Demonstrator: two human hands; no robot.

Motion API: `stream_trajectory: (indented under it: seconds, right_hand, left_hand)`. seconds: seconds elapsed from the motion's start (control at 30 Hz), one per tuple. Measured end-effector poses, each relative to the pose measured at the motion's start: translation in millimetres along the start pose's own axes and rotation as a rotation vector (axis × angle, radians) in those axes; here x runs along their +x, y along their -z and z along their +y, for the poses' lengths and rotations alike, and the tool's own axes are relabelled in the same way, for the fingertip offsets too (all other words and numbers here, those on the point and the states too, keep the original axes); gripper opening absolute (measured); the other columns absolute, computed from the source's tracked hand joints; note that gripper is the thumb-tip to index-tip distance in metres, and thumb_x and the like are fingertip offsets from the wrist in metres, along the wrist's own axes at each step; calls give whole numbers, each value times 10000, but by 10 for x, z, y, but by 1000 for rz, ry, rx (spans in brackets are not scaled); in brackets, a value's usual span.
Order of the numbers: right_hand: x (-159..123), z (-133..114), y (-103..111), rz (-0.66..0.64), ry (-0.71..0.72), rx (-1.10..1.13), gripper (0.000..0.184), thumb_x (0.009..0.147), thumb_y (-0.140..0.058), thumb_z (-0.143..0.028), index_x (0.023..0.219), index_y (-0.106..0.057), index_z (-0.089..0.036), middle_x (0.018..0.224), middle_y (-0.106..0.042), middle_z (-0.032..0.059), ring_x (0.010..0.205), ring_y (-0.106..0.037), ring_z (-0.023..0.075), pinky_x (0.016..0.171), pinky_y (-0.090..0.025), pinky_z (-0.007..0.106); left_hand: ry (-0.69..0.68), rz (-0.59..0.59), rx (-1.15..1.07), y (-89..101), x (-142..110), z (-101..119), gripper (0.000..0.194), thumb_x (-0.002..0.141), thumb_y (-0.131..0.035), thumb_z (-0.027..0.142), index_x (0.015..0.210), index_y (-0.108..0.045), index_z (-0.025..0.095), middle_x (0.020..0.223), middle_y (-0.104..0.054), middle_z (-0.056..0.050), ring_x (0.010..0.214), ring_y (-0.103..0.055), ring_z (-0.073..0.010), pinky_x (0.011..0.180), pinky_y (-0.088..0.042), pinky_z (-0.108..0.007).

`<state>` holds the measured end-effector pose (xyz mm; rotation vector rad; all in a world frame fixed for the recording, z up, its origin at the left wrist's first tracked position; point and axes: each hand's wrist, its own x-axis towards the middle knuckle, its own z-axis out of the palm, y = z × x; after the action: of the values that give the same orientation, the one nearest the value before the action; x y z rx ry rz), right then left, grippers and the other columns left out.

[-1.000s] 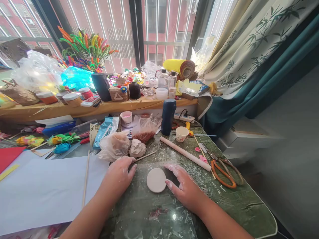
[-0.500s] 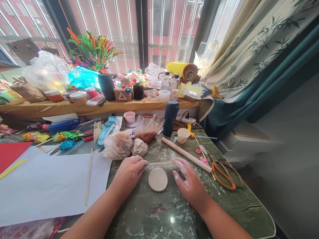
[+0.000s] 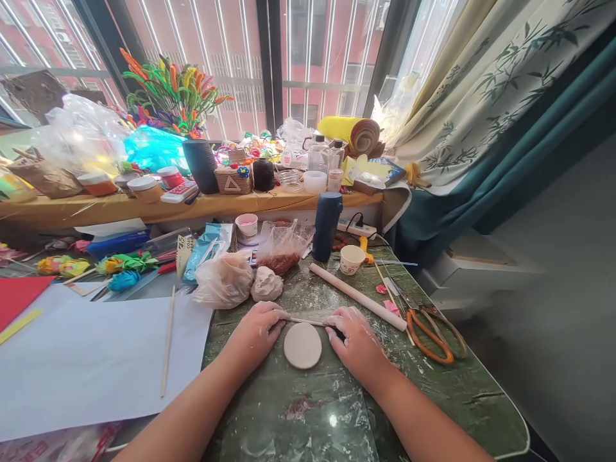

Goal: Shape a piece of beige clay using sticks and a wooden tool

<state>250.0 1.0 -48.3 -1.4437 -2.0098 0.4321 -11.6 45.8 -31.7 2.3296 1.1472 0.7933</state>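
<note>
A thin pale clay strip [image 3: 308, 321] stretches between my two hands, just beyond a flat round clay disc [image 3: 302, 345]. My left hand [image 3: 260, 328] has its thumb and fingers closed on the strip's left end. At the other end, my right hand [image 3: 355, 337] pinches the strip between thumb and fingers. White residue marks the fingers of both hands. The disc lies flat on a clear sheet [image 3: 298, 423] over the dark green tabletop, apart from the hands. A lump of clay [image 3: 267, 284] sits behind my left hand.
A rolling pin [image 3: 359, 296] lies diagonally behind my right hand, with orange-handled scissors [image 3: 436, 337] farther right. Behind stand a paper cup [image 3: 351, 259] and a dark blue bottle [image 3: 328, 226]. To the left, a wooden stick [image 3: 167, 343] rests on white paper [image 3: 96, 359].
My right hand has moved left and its fingers, apart before, have closed on the clay strip's right end. My left hand keeps its hold. The whole view has shifted slightly.
</note>
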Motion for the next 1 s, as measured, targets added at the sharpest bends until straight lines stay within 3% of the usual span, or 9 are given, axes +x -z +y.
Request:
stream_trajectory:
  seconds: [0.5, 0.63, 0.67, 0.73, 0.8, 0.83, 0.87, 0.93, 1.0]
  right_hand:
    - [-20, -18, -8, -29, 66, -62, 191, 973, -500, -135, 954, -661, -237, 957, -683, 72, 942, -594, 267, 905, -451, 433]
    - [-122, -239, 94, 28, 139, 3, 177, 966, -511, -183, 1035, -673, -200, 1001, -681, 99, 984, -595, 275, 926, -453, 447]
    - [-174, -319, 124, -43, 198, 67, 158, 966, -529, -212, 1012, -680, -199, 963, -683, 88, 966, -605, 264, 917, -467, 428]
    - [-286, -479, 183, -420, 349, 262, 139, 961, -596, -286, 877, -685, -221, 781, -651, 19, 809, -629, 199, 770, -507, 309]
    - [-359, -605, 240, -516, 383, 305, 214, 953, -636, -351, 780, -675, -231, 657, -592, -34, 700, -629, 152, 655, -501, 227]
    - [-368, -650, 271, -553, 380, 319, 257, 958, -633, -367, 740, -664, -233, 610, -558, -53, 656, -624, 134, 614, -490, 198]
    - [-356, -685, 303, -597, 365, 338, 295, 963, -628, -372, 705, -652, -233, 575, -528, -66, 622, -617, 119, 587, -479, 175]
    - [-289, -743, 363, -788, 324, 420, 322, 955, -648, -353, 657, -632, -229, 537, -505, -79, 581, -613, 102, 554, -465, 147]
    - [-206, -807, 402, -997, 303, 508, 269, 891, -739, -306, 656, -638, -224, 554, -554, -77, 586, -635, 101, 539, -468, 136]
  left_hand:
    - [19, -28, 8, -18, 17, -6, 174, 967, -550, 220, 950, -723, 229, 996, -714, -79, 945, -649, -247, 891, -521, -394]
    - [-12, 68, -75, 108, -4, 208, 172, 989, -563, 304, 1065, -699, 230, 1131, -693, -96, 1096, -613, -268, 1010, -468, -431]
    - [-12, 67, -144, 153, -9, 339, 202, 1007, -544, 351, 1051, -694, 224, 1121, -689, -98, 1094, -609, -266, 1012, -462, -427]
    - [10, -69, -369, 228, -19, 683, 341, 1033, -485, 482, 990, -678, 204, 984, -681, -81, 939, -624, -232, 903, -496, -367]
    - [-24, -455, -658, 260, -35, 1060, 537, 1061, -333, 576, 936, -680, 185, 879, -668, -72, 858, -625, -212, 847, -498, -333]
    - [-47, -611, -738, 258, -47, 1224, 556, 1035, -366, 628, 912, -674, 182, 892, -659, -70, 856, -616, -209, 828, -492, -319]
    - [-39, -683, -755, 246, -62, 1356, 513, 967, -501, 668, 866, -642, 185, 884, -626, -46, 825, -589, -192, 774, -481, -292]
    - [97, -622, -709, 208, -102, 1500, 485, 904, -598, 672, 831, -589, 193, 817, -546, 4, 737, -494, -150, 659, -415, -245]
    - [189, -642, -676, 171, -143, 1508, 413, 909, -619, 615, 905, -585, 203, 809, -533, 21, 720, -468, -139, 628, -387, -229]
